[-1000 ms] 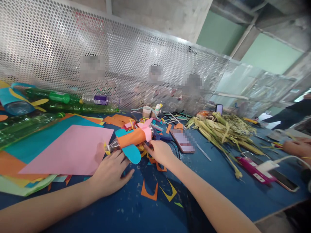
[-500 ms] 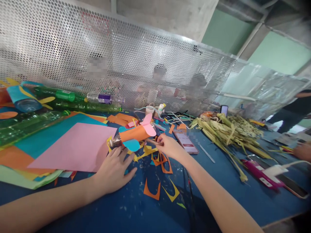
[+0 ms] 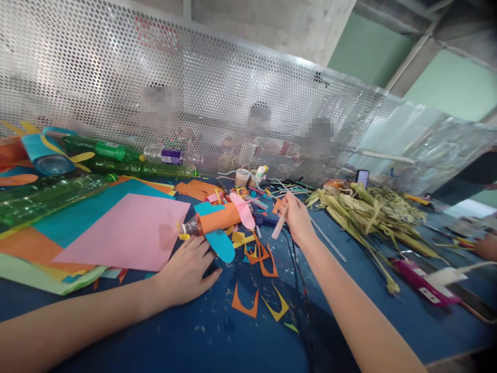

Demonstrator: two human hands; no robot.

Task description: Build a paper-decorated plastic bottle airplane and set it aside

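A bottle wrapped in blue paper [image 3: 46,147] lies at far left beside a green bottle [image 3: 62,196] on the blue table [image 3: 186,347]. Next to them, a pink sheet [image 3: 128,233] tops a pile of coloured paper. I rest my left hand [image 3: 188,269] palm down, thumb spread from loosely extended fingers, the fingertips at the near side of the orange-wrapped bottle [image 3: 217,220]. That bottle lies on its side in mid-table, with blue paper wings and pink pieces at its right end. Orange and yellow paper scraps [image 3: 264,256] litter the table just right of it. My right hand [image 3: 297,217], raised beyond the scraps, pinches a narrow pale object [image 3: 280,223] that I cannot identify. Dry husks [image 3: 361,217] lie farther right, then a magenta power strip [image 3: 423,285] and, at the edge, another person's hand [image 3: 487,246].
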